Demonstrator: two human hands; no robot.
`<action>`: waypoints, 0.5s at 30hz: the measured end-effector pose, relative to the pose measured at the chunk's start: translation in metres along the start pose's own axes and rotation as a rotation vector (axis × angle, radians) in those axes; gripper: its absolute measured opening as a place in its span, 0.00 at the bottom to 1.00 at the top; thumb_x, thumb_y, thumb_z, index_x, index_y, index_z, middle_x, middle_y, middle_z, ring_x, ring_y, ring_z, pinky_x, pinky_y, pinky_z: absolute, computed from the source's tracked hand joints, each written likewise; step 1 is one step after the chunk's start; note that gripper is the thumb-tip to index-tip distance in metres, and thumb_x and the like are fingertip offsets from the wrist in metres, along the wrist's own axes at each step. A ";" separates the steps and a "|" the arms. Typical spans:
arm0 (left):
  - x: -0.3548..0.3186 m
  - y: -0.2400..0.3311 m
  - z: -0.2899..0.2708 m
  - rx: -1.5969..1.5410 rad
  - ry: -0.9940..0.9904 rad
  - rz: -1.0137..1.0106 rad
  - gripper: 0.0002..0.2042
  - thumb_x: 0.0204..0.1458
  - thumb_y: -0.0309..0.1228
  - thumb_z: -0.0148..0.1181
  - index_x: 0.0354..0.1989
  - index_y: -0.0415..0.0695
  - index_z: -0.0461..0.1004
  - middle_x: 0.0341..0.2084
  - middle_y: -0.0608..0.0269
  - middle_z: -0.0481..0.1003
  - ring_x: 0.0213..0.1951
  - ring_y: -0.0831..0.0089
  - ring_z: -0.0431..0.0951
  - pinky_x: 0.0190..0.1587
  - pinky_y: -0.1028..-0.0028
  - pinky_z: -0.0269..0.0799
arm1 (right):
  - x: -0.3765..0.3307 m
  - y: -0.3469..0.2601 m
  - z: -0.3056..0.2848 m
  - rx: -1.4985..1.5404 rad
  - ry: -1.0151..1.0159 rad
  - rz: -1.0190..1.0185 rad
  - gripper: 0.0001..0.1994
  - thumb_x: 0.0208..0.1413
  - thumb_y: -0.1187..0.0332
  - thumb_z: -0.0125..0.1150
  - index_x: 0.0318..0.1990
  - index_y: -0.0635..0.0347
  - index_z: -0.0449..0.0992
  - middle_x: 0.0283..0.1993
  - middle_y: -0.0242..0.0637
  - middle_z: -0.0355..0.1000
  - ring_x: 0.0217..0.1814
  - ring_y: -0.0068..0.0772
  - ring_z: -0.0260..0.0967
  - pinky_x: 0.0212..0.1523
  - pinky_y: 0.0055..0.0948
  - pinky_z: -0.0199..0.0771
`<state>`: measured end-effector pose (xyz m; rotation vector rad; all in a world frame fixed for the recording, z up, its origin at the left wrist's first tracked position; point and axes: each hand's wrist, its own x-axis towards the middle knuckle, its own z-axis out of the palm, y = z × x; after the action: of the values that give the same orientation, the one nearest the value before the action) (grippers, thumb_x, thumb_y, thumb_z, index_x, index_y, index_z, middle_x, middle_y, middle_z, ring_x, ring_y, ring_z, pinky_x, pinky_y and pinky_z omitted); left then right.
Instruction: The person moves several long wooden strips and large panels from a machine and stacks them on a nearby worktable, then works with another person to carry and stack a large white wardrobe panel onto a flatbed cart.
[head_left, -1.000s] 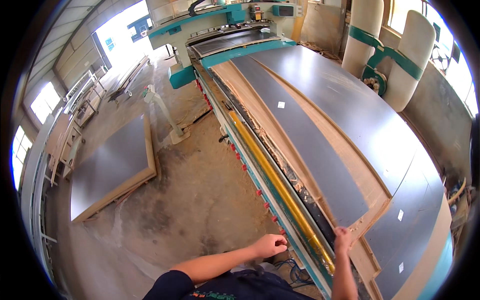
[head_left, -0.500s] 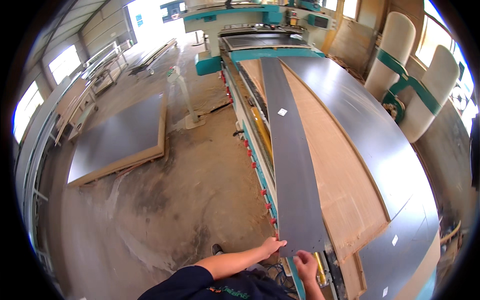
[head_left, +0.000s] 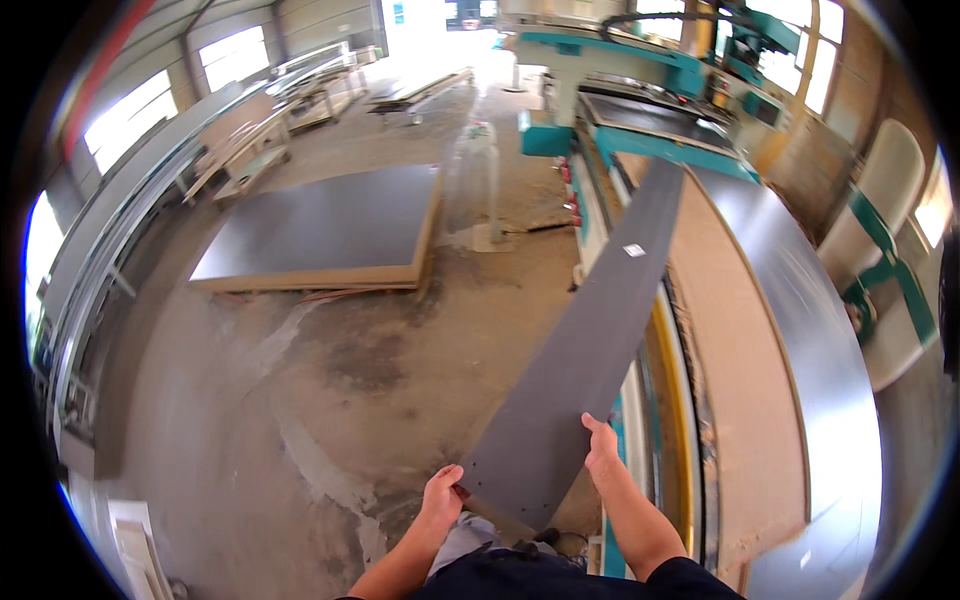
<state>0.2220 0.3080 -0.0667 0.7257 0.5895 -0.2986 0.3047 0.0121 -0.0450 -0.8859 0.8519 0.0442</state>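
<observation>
**Both hands gripping a long dark panel strip at its near end**

Landmark: the teal panel-cutting machine (head_left: 640,100) w/ its long bed, running up the right side of the view.

The person is holding a long, narrow dark-grey board strip (head_left: 590,330) by its near end. The strip is angling off the left edge of the machine bed, far end lying toward the teal machine head, near end hanging out over the concrete floor (head_left: 300,400) just left of the bed.

L hand (head_left: 442,497) is clamping the near-left corner of the strip, fingers curled under, thumb on top. R hand (head_left: 601,446) is gripping the strip's right edge, closest to the bed; fingers wrapped over the edge, pressed onto the board.

A small white sticker (head_left: 633,250) is sitting on the strip approx. halfway up. On the bed, right of the strip: a brown spoilboard surface (head_left: 730,330), and beyond that a big dark sheet (head_left: 810,320). Well left of the machine, a stack of dark panels (head_left: 330,225) is lying on the floor. Two white-and-teal dust bags (head_left: 880,230) are standing right of the bed.
</observation>
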 end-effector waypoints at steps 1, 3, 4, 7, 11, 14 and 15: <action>-0.002 0.016 0.000 -0.121 0.037 0.031 0.10 0.51 0.32 0.55 0.39 0.40 0.70 0.30 0.61 0.74 0.34 0.67 0.74 0.37 0.66 0.70 | 0.005 0.016 0.021 0.096 -0.059 0.054 0.17 0.51 0.71 0.59 0.48 0.67 0.66 0.45 0.41 0.69 0.43 0.39 0.69 0.44 0.37 0.72; 0.004 0.044 -0.016 -0.257 0.141 0.137 0.10 0.52 0.33 0.55 0.37 0.40 0.69 0.29 0.60 0.74 0.34 0.65 0.74 0.37 0.64 0.70 | -0.002 0.048 0.062 0.142 -0.073 0.056 0.12 0.52 0.73 0.57 0.44 0.66 0.68 0.42 0.40 0.70 0.42 0.38 0.70 0.43 0.40 0.73; 0.016 0.056 -0.031 -0.270 0.211 0.209 0.10 0.53 0.34 0.55 0.36 0.39 0.70 0.29 0.60 0.74 0.33 0.65 0.74 0.37 0.64 0.70 | -0.011 0.065 0.084 0.162 -0.079 0.062 0.10 0.53 0.74 0.56 0.42 0.65 0.69 0.40 0.39 0.71 0.42 0.38 0.70 0.43 0.42 0.73; 0.047 0.110 -0.085 -0.182 0.442 0.250 0.13 0.54 0.37 0.55 0.34 0.37 0.70 0.29 0.58 0.73 0.32 0.65 0.73 0.36 0.64 0.71 | -0.013 0.121 0.112 0.093 -0.203 0.205 0.08 0.53 0.74 0.55 0.41 0.62 0.70 0.40 0.37 0.71 0.41 0.36 0.70 0.41 0.42 0.75; 0.017 0.205 -0.134 -0.085 0.576 0.251 0.15 0.53 0.39 0.56 0.31 0.35 0.72 0.28 0.57 0.74 0.29 0.68 0.73 0.33 0.65 0.71 | -0.056 0.161 0.163 -0.073 -0.308 0.453 0.07 0.52 0.73 0.56 0.39 0.59 0.70 0.38 0.35 0.71 0.39 0.37 0.71 0.39 0.40 0.76; -0.010 0.263 -0.176 -0.010 0.652 0.314 0.15 0.53 0.38 0.56 0.30 0.34 0.73 0.26 0.58 0.74 0.27 0.69 0.73 0.31 0.66 0.70 | -0.061 0.166 0.197 -0.052 -0.416 0.582 0.08 0.50 0.74 0.56 0.39 0.58 0.70 0.37 0.35 0.71 0.39 0.37 0.71 0.40 0.39 0.76; -0.024 0.278 -0.191 0.015 0.681 0.340 0.15 0.53 0.38 0.56 0.29 0.35 0.74 0.25 0.58 0.74 0.27 0.68 0.73 0.32 0.66 0.71 | -0.046 0.159 0.206 0.006 -0.390 0.545 0.08 0.49 0.75 0.56 0.38 0.58 0.70 0.37 0.35 0.71 0.39 0.38 0.70 0.41 0.40 0.75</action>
<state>0.2520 0.6413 -0.0182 0.9291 1.0880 0.2785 0.3460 0.2729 -0.0499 -0.5894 0.7017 0.6677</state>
